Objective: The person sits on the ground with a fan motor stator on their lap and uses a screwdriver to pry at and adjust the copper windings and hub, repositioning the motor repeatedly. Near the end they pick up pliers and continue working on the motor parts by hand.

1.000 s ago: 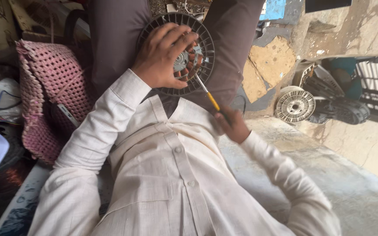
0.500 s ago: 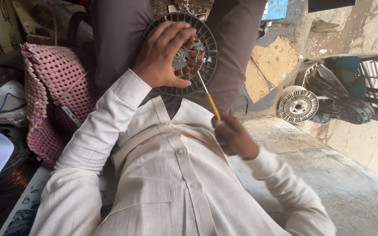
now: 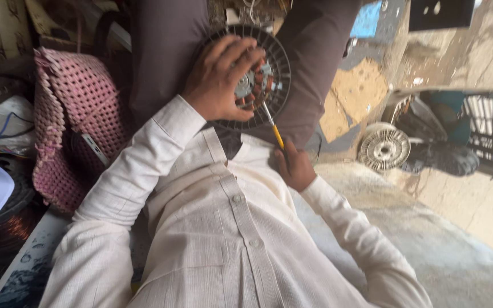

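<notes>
Left hand point(image 3: 221, 80) spreads over the black fan motor point(image 3: 269, 74) on the lap; right hand point(image 3: 295, 165) grips a yellow-handled screwdriver point(image 3: 272, 122). Gritty concrete floor point(image 3: 429, 239), cracked wall point(image 3: 475, 51), pink woven bag point(image 3: 81, 114).

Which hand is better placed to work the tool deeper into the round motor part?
Right. The right hand already grips the yellow-handled tool, its tip at the motor part. The left hand lies flat, steadying it.

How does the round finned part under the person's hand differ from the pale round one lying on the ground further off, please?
The dark finned disc rests on the person's lap, whereas the pale finned disc lies on the ground by a dark housing. The dark finned disc is covered by the left hand and probed by a yellow-handled tool in the right hand; the pale finned disc lies untouched. Both are round with radial fins.
</notes>
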